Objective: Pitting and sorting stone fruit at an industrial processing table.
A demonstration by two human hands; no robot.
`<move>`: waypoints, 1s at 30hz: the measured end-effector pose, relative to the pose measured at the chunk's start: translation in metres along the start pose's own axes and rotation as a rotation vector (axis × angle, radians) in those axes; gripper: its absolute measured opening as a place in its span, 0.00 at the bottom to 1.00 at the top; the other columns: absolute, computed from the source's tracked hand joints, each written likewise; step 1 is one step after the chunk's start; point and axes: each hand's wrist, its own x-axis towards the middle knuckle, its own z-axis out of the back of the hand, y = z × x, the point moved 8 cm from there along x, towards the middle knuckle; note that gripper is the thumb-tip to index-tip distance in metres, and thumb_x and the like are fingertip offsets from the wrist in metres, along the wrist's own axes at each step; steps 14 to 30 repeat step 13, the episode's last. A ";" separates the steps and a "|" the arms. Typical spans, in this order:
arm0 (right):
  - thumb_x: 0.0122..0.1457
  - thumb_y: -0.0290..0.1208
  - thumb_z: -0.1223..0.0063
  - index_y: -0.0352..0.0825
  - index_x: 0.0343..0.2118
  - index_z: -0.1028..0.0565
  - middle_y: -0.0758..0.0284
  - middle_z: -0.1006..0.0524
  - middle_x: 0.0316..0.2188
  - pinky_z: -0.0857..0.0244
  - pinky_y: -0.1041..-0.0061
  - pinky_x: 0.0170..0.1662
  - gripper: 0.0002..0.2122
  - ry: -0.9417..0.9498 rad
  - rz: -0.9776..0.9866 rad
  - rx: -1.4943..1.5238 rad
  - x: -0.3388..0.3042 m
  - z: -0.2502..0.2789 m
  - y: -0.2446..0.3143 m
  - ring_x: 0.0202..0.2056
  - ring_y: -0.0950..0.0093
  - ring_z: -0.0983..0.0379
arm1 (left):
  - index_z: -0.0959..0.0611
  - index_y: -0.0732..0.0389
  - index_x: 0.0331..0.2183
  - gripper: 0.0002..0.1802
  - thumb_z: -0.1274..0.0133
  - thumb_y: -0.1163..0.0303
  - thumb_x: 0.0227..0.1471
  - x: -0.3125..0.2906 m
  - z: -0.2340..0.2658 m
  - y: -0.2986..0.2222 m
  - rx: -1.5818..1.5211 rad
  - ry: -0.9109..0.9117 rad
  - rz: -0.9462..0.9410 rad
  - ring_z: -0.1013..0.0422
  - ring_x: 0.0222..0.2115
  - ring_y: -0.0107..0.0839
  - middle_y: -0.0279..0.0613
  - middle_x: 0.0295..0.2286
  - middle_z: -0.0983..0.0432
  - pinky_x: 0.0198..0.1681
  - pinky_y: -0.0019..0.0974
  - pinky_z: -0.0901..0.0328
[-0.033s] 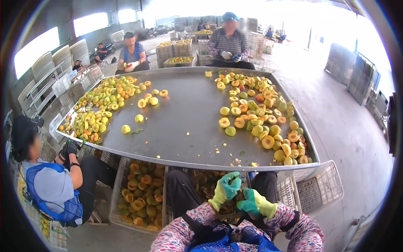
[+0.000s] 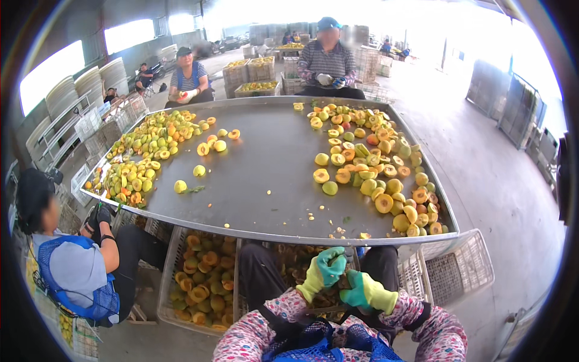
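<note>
My left hand (image 2: 326, 274), in a yellow and green glove, is closed with its fingers curled, just below the near edge of the metal table (image 2: 259, 163). Close beside it, my right hand (image 2: 369, 292) wears a matching glove and is closed too. A small brownish thing shows between the two hands, too hidden to name. Under them, between my knees, stands a crate (image 2: 295, 259) with dark brown bits in it. Halved yellow-orange fruits, like peaches (image 2: 384, 203), lie heaped on the table's right side.
Another fruit heap (image 2: 142, 148) covers the table's left side. A crate (image 2: 170, 265) full of fruit halves stands left of my legs, and a white crate (image 2: 458, 274) to the right. One co-worker (image 2: 78, 259) sits at the left; two more sit across the table.
</note>
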 end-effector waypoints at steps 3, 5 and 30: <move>0.46 0.27 0.48 0.29 0.33 0.28 0.71 0.28 0.21 0.38 0.76 0.28 0.11 -0.076 -0.023 -0.489 -0.001 0.012 0.000 0.24 0.79 0.33 | 0.21 0.69 0.40 0.13 0.54 0.73 0.55 0.004 -0.002 0.009 -0.169 0.202 0.248 0.30 0.26 0.22 0.37 0.27 0.24 0.32 0.26 0.33; 0.48 0.25 0.50 0.29 0.33 0.27 0.73 0.27 0.23 0.37 0.78 0.28 0.09 0.134 -0.003 0.149 -0.001 0.004 0.004 0.24 0.80 0.32 | 0.24 0.73 0.41 0.16 0.55 0.71 0.57 0.010 -0.012 0.016 -0.593 0.348 0.297 0.29 0.27 0.28 0.43 0.29 0.24 0.33 0.30 0.32; 0.51 0.26 0.50 0.28 0.37 0.27 0.72 0.27 0.24 0.37 0.82 0.27 0.11 0.170 0.067 0.340 -0.014 0.006 -0.003 0.24 0.82 0.32 | 0.23 0.71 0.43 0.14 0.55 0.76 0.56 -0.001 -0.010 0.034 -0.018 0.237 0.171 0.27 0.36 0.29 0.46 0.37 0.23 0.42 0.29 0.32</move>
